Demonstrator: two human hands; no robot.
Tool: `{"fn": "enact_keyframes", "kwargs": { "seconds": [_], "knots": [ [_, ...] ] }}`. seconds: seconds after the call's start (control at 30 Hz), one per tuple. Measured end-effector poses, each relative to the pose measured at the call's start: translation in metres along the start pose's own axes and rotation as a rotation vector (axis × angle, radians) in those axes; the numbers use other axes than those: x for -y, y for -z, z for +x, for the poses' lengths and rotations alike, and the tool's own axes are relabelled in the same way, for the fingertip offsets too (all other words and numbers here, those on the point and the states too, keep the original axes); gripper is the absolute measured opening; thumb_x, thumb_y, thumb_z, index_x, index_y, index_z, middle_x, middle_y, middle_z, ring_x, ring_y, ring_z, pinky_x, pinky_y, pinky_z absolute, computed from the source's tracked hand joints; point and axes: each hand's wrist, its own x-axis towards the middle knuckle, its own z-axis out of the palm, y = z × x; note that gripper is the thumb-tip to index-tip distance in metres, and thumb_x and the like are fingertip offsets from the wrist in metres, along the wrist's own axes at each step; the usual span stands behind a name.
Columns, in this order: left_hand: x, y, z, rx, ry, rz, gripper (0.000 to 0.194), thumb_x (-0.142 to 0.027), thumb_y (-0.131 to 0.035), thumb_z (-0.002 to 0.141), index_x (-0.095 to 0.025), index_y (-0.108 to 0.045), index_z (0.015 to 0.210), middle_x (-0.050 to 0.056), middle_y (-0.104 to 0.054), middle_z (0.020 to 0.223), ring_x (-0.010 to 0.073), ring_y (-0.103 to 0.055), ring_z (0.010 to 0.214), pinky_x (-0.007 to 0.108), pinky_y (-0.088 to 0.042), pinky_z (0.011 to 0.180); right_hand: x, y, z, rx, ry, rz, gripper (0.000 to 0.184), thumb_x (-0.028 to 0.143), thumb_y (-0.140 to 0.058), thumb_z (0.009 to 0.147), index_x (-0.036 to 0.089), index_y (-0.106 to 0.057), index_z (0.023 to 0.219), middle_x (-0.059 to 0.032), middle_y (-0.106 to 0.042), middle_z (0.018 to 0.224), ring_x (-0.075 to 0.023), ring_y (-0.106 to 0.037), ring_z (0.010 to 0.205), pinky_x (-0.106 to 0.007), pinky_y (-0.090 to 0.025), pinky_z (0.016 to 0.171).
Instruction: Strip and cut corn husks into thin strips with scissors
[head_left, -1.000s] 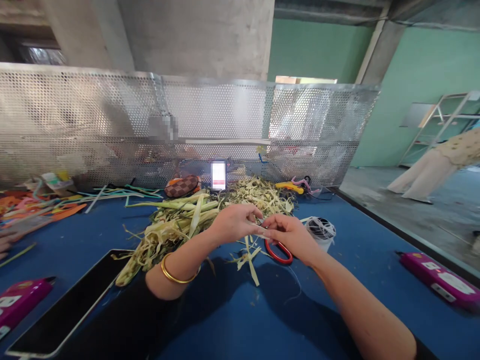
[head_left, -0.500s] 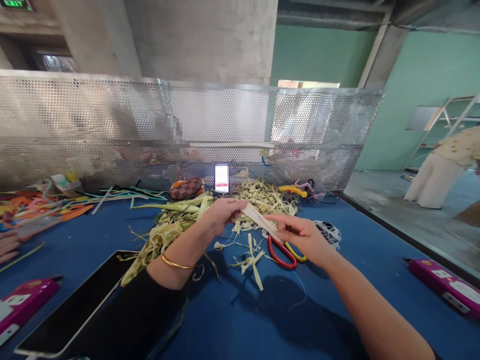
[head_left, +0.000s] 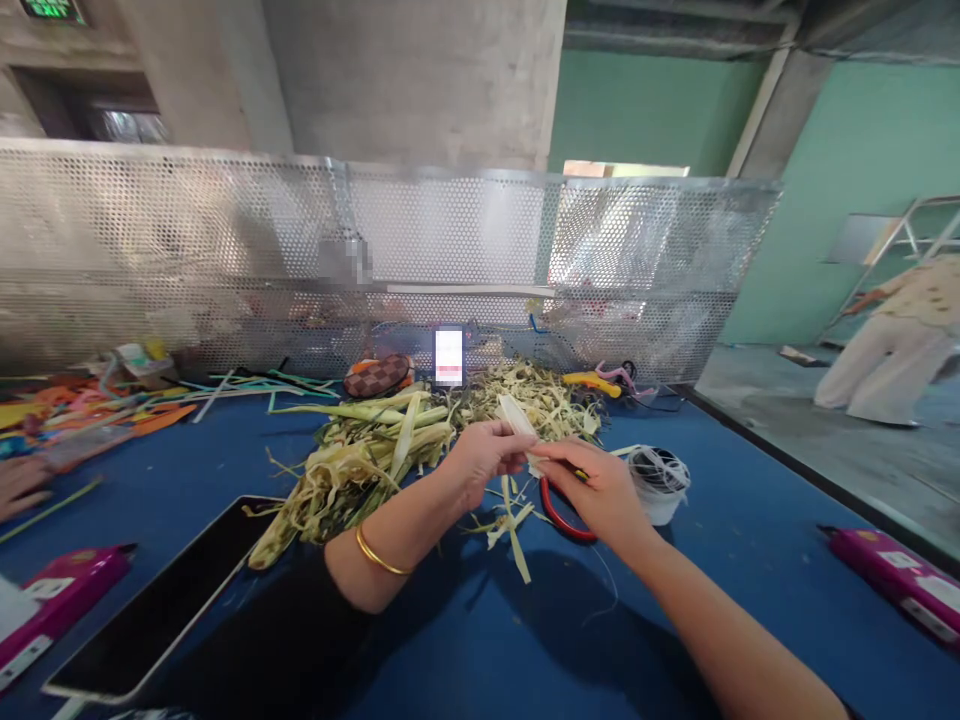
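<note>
A pale strip of corn husk (head_left: 514, 416) is pinched between my two hands above the middle of the blue table. My left hand (head_left: 486, 458) is closed on it, thumb and fingers together. Close against it, my right hand (head_left: 596, 485) grips the strip's lower end, partly hiding it. Beneath the hands lie scissors with a red handle (head_left: 564, 515), their other parts mostly covered by my right hand. Cut husk scraps (head_left: 517, 545) are scattered just left of the scissors. A bundle of dried husks (head_left: 337, 470) lies left of my left hand.
Behind my hands is a heap of husk shreds (head_left: 555, 395). A white tub with string (head_left: 661, 490) stands to the right. A black tablet (head_left: 165, 600) lies at left, with purple packs (head_left: 896, 580) at both sides. Another person's hand (head_left: 22, 485) rests at the left edge.
The husk strip was stretched between my spread hands half a second ago. Now my hands are close together, and the strip's upper end points up past my left fingers.
</note>
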Motion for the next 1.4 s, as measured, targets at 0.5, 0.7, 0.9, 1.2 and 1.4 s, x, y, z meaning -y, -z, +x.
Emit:
{"fn": "enact_keyframes", "kwargs": {
  "seconds": [0.5, 0.7, 0.9, 1.2, 1.4],
  "knots": [
    [-0.005, 0.000, -0.002, -0.065, -0.062, 0.002, 0.008, -0.017, -0.073, 0.065, -0.015, -0.066, 0.067, 0.001, -0.062, 0.060, 0.0083, -0.055, 0.056, 0.022, -0.046, 0.059, 0.001, 0.006, -0.001, -0.031, 0.159, -0.179, 0.023, 0.025, -0.048, 0.090, 0.023, -0.071, 0.093, -0.0068, -0.068, 0.090, -0.0184, -0.065, 0.080, -0.031, -0.052, 0.072],
    [-0.001, -0.003, -0.005, 0.001, -0.065, 0.034, 0.014, -0.019, -0.076, 0.060, -0.014, -0.067, 0.069, 0.003, -0.065, 0.068, 0.0103, -0.057, 0.060, 0.024, -0.046, 0.060, 0.002, 0.009, -0.002, -0.057, 0.293, -0.322, 0.021, 0.023, -0.048, 0.090, 0.023, -0.070, 0.093, -0.0085, -0.067, 0.099, -0.0197, -0.063, 0.092, -0.035, -0.051, 0.081],
    [0.002, -0.007, -0.005, -0.069, -0.093, 0.005, 0.020, -0.018, -0.078, 0.056, -0.013, -0.063, 0.068, 0.000, -0.061, 0.061, 0.0089, -0.054, 0.054, 0.023, -0.045, 0.056, 0.005, 0.010, -0.002, 0.060, 0.267, -0.286, 0.023, 0.026, -0.045, 0.092, 0.022, -0.067, 0.087, -0.0066, -0.066, 0.089, -0.0162, -0.062, 0.077, -0.029, -0.049, 0.069],
    [0.005, -0.012, -0.008, 0.001, -0.136, 0.011, 0.023, -0.031, -0.076, 0.063, -0.014, -0.061, 0.065, -0.002, -0.057, 0.059, 0.0075, -0.052, 0.055, 0.024, -0.049, 0.060, 0.004, 0.004, 0.002, -0.045, -0.198, 0.030, 0.014, 0.034, -0.061, 0.078, 0.021, -0.057, 0.082, 0.0006, -0.059, 0.067, -0.0153, -0.055, 0.061, -0.027, -0.044, 0.058],
    [0.007, -0.017, -0.009, -0.021, -0.128, -0.014, 0.018, -0.022, -0.074, 0.067, -0.014, -0.058, 0.067, -0.002, -0.060, 0.062, 0.0080, -0.057, 0.056, 0.025, -0.052, 0.064, -0.009, 0.003, 0.003, -0.148, -0.290, 0.027, 0.026, 0.036, -0.065, 0.073, 0.021, -0.053, 0.091, 0.0009, -0.060, 0.070, -0.0167, -0.056, 0.063, -0.030, -0.044, 0.061]
  ]
}}
